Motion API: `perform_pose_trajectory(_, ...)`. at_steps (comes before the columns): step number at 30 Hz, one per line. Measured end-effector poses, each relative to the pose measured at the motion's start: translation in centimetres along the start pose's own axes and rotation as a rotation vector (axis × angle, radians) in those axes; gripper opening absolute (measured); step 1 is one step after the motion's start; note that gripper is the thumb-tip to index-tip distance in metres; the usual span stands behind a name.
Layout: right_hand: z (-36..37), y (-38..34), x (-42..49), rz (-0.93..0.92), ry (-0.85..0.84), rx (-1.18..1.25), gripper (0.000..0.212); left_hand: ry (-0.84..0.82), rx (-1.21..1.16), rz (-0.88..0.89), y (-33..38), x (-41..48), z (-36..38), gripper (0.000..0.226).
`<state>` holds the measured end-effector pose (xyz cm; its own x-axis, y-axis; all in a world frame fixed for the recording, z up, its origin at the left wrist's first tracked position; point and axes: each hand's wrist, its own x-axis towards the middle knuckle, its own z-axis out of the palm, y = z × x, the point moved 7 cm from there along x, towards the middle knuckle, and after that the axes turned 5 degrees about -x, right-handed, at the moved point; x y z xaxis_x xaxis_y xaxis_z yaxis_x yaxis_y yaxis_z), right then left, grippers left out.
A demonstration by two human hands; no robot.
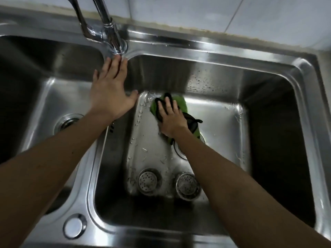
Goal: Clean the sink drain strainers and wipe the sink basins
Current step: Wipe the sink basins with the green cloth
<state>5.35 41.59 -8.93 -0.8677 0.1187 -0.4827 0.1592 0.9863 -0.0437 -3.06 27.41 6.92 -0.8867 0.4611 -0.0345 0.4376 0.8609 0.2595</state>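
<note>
At a steel double sink, a person's bare forearms are reaching in from the frame's bottom edge. L hand is resting palm-down on the divider btwn the basins, fingers straight and slightly apart. Their tips are lying at the faucet base, though contact can't be told, and the thumb is sticking out toward the R basin. R hand is pressing a cloth, green w/ black trim, against the R basin's floor near its back-left corner. Its fingers are lying straight and a little apart on top of the cloth, not curling round it. The cloth's near end is trailing over the R drain, which is showing only in part beside the R forearm. Two strainers are sitting out of the drains on the R basin's floor, close to the front wall, side by side but apart: L strainer and R strainer, perforated faces showing. Water drops and small bits are dotting the floor btwn cloth and strainers, and more drops are clinging to the back wall. In the L basin, the L drain is peeking out past the L forearm. A round cap is sitting on the front rim, and pale tiles are running behind the sink.
</note>
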Motion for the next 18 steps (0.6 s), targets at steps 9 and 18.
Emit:
perform_pose_trajectory(9, 3.0, 13.9, -6.1, 0.392, 0.107, 0.153, 0.065, 0.035, -0.033, 0.022, -0.4, 0.1, -0.1, 0.069)
perform_pose_trajectory(18, 0.7, 10.1, -3.8, 0.495, 0.138, 0.131, 0.074, 0.060, -0.088, 0.018, -0.7, 0.2, 0.0, 0.068)
